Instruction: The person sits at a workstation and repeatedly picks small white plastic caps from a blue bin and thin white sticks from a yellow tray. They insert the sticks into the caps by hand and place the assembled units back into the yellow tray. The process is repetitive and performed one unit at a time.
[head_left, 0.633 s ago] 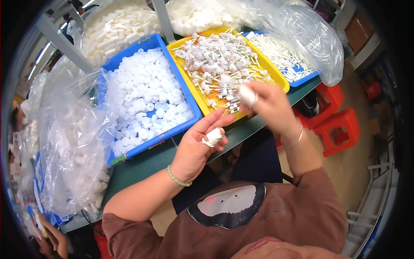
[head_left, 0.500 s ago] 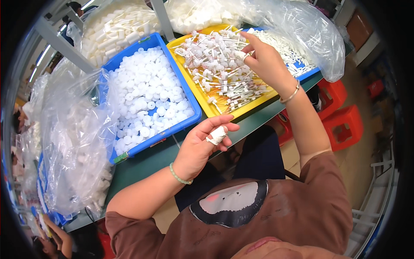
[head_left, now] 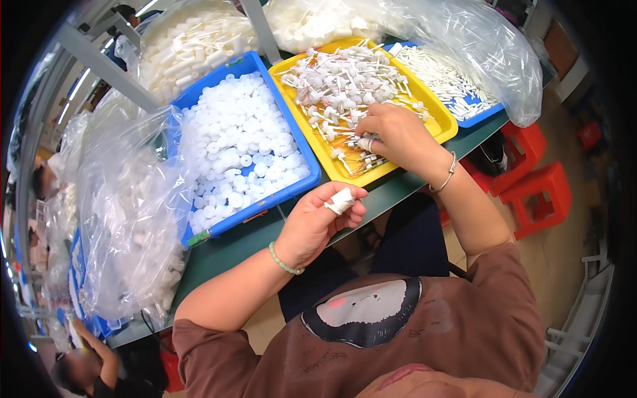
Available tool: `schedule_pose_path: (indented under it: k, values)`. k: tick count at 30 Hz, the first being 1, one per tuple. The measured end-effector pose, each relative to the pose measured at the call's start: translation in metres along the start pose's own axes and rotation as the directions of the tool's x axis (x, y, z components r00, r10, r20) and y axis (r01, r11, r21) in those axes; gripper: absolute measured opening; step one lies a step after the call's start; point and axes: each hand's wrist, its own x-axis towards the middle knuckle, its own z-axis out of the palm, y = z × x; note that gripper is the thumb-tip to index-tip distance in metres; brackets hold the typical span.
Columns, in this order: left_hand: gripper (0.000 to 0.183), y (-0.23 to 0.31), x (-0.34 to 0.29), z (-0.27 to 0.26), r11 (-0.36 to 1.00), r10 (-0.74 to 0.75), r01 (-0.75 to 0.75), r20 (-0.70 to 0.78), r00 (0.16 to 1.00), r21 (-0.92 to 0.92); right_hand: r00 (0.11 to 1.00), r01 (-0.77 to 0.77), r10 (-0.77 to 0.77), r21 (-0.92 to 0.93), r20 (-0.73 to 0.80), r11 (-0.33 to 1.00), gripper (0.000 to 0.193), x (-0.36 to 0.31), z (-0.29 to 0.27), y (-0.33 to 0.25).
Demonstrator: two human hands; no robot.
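Note:
My right hand (head_left: 397, 138) reaches into the yellow tray (head_left: 446, 129), fingers bent down and closed among small parts with white discs on thin stems (head_left: 345, 79). Its fingertips are hidden, so what they grip does not show. A white wrap circles one of its fingers. Just off the near edge of the trays, my left hand (head_left: 318, 219) is held up with its fingers curled in toward the thumb. White tape (head_left: 340, 201) covers that thumb, and anything between the fingers is too small to make out. Left of the yellow tray, a blue tray (head_left: 265, 202) holds many translucent white discs (head_left: 242, 126).
A second blue tray (head_left: 488, 118) with short white rods (head_left: 431, 69) sits at the right. Clear plastic bags (head_left: 133, 219) of white parts crowd the left and back of the green table (head_left: 225, 255). Red stools (head_left: 541, 199) stand at right. Another person (head_left: 86, 368) is at lower left.
My right hand has moved from above the tray's far right side down to its near part, its fingers closing. My left hand's fingers have curled in closer to the thumb.

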Motion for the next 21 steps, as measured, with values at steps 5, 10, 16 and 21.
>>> schedule_pose_path:
  k: [5, 10, 16, 21]
  values:
    - [0.019, -0.001, 0.000, -0.002, 1.000, 0.000, 0.000, -0.017, 1.000, 0.024, 0.998, 0.018, -0.016, 0.034, -0.065, 0.999, 0.014, -0.002, 0.003, 0.000]
    - [0.028, 0.003, -0.001, 0.002, 0.998, 0.027, -0.028, -0.012, 1.000, -0.047, 0.973, -0.144, 0.180, 0.231, -0.142, 0.962, 0.019, -0.008, -0.008, -0.002]
    - [0.041, 0.006, 0.001, 0.013, 0.993, 0.064, -0.068, -0.038, 0.997, -0.094, 0.918, -0.165, 0.282, 0.379, -0.279, 0.911, 0.018, -0.020, -0.019, -0.022]
    - [0.039, 0.006, 0.000, 0.012, 0.997, 0.039, -0.043, -0.057, 0.998, -0.070, 0.908, -0.134, 0.239, 0.299, -0.345, 0.945, 0.016, -0.029, -0.005, -0.036]
